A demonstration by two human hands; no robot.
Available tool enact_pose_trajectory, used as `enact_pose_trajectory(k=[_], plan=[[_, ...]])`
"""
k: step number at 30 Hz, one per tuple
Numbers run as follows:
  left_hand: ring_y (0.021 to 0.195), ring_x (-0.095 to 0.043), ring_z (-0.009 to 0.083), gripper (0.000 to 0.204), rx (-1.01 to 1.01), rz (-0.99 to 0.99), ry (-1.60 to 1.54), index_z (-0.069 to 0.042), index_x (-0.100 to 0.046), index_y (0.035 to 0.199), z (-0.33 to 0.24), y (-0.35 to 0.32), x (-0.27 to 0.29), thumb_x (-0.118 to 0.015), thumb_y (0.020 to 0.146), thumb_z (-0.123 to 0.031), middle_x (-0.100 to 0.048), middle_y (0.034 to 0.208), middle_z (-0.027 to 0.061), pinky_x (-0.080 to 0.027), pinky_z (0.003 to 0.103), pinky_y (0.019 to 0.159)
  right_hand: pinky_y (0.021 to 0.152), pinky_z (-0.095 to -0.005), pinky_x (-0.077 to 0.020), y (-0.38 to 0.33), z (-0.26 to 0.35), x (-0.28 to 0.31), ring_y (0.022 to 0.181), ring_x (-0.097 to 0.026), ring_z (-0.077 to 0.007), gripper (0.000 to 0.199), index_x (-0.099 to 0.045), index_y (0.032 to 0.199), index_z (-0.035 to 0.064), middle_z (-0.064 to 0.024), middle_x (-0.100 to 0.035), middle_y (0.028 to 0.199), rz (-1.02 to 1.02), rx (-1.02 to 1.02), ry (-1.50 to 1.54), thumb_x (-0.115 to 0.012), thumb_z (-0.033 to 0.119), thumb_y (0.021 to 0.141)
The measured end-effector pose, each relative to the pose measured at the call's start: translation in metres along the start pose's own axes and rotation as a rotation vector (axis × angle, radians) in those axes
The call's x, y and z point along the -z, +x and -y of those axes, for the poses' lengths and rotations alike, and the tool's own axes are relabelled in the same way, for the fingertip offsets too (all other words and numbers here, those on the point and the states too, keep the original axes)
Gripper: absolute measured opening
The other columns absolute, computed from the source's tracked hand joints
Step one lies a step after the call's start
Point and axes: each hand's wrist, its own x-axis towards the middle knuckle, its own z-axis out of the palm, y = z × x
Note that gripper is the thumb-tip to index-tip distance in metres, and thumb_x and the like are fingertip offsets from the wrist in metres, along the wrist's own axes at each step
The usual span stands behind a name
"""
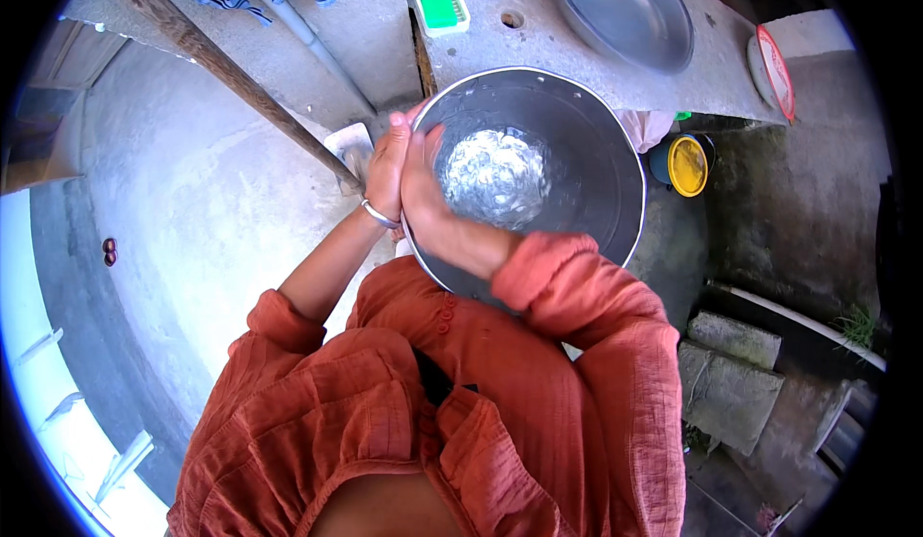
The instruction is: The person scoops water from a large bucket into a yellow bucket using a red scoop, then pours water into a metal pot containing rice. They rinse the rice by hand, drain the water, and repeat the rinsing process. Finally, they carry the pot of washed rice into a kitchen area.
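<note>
A large, deep grey metal pot point(586, 143) stands in front of me, its round mouth facing up. Rippling, shiny water point(495, 176) lies in its bottom. My left hand point(388, 164), with a silver bangle point(380, 215) at the wrist, holds the pot's left wall from outside, thumb up beside the rim. Reaching across the mouth, my right hand point(423, 191) lies along the left rim and inner wall. Its fingers are stretched out, slightly blurred, and nothing shows in them. The hands are side by side at the rim, and some left fingertips are hidden.
Beyond the pot, a concrete counter point(538, 42) bears a wide metal basin point(625, 8) and a green-and-white soap dish point(441, 6). A wooden pole point(231, 71) slants down on the left. A bucket with a yellow lid point(687, 165) stands at right, near stone blocks point(731, 393).
</note>
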Motion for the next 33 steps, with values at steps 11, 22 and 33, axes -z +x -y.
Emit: enact_pose_trajectory(k=[11,22,33], plan=[[0.086,-0.048,0.0079,0.036,-0.141,-0.026,0.393,-0.002,-0.051,0.112,0.007,0.008,0.004,-0.04,0.091,-0.029,-0.058,0.095,0.002,-0.039,0.022,0.078,0.103,-0.038,-0.015,0.028,-0.005,0.233,0.127,-0.017,-0.0214,0.058,-0.032,0.129,0.0151,-0.0072,-0.034,0.131,0.682,0.382,-2.545,-0.047,0.037,0.077],[0.083,-0.05,0.0107,0.034,-0.188,-0.033,0.517,0.0,-0.051,0.109,0.007,0.009,0.01,-0.043,0.089,-0.027,-0.059,0.09,0.0056,-0.039,0.024,0.077,0.106,-0.0394,-0.0046,0.027,0.019,0.13,0.128,-0.017,-0.0185,0.053,-0.034,0.128,0.0117,-0.0033,-0.026,0.136,1.007,0.838,-2.32,-0.041,0.031,0.079],[0.089,-0.055,0.0171,0.03,-0.21,0.008,0.526,-0.003,-0.048,0.113,0.006,0.008,0.004,-0.047,0.085,-0.013,-0.059,0.098,0.0114,-0.04,0.027,0.079,0.104,-0.0425,0.0043,-0.039,0.031,0.241,0.13,-0.006,-0.0256,0.072,-0.031,0.129,0.0071,-0.0077,-0.016,0.14,0.7,0.046,-2.381,-0.035,0.057,0.078]])
